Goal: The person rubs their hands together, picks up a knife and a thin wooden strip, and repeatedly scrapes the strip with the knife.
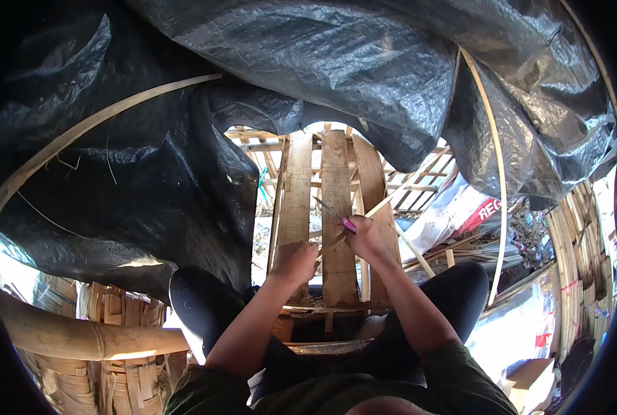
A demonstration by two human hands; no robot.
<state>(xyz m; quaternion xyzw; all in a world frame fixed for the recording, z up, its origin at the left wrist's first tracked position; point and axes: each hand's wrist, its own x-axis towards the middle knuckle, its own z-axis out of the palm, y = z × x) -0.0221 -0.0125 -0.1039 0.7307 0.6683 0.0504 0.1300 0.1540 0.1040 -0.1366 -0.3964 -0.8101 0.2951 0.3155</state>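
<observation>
My right hand (364,235) is closed around the pink handle of a knife (349,225), whose thin blade points up and to the left. A light strip, likely bamboo (380,205), slants across at the same hand and sticks out to its upper right. My left hand (296,261) is closed to the lower left, at the lower end of what looks like the same strip. Both hands are over upright-running wooden planks (335,166), between my knees.
Black plastic sheeting (322,48) hangs ahead and to the left. A curved bamboo strip (496,152) stands at the right, near a red and white sack (471,211). A thick bamboo pole (94,337) lies at the lower left beside woven bamboo (125,377).
</observation>
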